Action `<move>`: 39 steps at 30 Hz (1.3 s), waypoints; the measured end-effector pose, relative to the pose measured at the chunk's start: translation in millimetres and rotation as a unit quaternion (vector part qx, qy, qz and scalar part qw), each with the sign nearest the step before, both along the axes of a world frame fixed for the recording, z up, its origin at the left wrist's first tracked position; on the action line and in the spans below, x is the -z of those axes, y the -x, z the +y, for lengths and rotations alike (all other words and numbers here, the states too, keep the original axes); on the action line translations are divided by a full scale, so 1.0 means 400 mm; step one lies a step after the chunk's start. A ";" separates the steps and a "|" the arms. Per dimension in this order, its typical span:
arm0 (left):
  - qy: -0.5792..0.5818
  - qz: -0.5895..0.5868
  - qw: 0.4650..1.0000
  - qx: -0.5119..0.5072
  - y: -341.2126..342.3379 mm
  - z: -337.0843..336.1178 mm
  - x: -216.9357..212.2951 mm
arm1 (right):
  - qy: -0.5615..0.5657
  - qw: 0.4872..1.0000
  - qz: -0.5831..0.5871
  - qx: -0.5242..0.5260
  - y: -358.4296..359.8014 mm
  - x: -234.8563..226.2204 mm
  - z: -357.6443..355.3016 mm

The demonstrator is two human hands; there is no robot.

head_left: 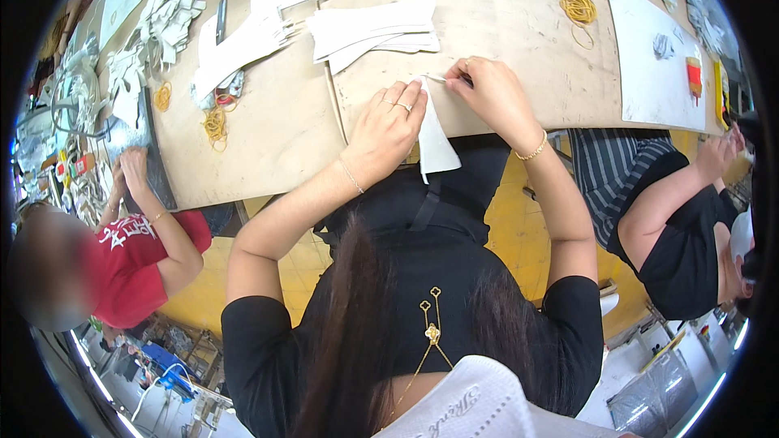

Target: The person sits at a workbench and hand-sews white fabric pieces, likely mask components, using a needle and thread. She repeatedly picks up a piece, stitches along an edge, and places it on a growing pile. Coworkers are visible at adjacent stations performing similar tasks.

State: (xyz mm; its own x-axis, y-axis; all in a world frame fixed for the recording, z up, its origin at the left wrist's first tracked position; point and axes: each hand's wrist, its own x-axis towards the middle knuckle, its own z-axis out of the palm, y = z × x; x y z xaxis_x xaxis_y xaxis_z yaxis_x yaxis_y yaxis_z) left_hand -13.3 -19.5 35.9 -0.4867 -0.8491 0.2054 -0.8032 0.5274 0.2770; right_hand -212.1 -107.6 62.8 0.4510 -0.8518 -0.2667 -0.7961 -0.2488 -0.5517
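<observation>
Your left hand (388, 123) lies with fingers nearly straight and close together, its fingertips pressing the narrow upper end of a flared, flat white piece of sheet material (438, 146). That piece extends from those fingertips toward you, its wide end overhanging the edge of the pale tan tabletop (503, 40). Your right hand (491, 93), to the piece's upper right, is curled in a pinch around something small and dark; you cannot tell what. Beyond the piece sits a fanned stack of white flat cutouts (377, 24).
</observation>
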 end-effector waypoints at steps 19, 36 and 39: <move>-0.009 0.062 0.998 -0.031 -0.048 0.004 0.009 | 0.051 0.998 0.010 -0.039 -0.064 -0.010 -0.027; -0.018 0.045 0.999 -0.002 -0.064 -0.030 -0.004 | 0.281 0.959 0.019 -0.026 -0.066 0.043 0.219; -0.012 0.040 0.999 0.000 -0.060 -0.033 -0.007 | 0.290 0.956 0.024 -0.027 -0.067 0.043 0.220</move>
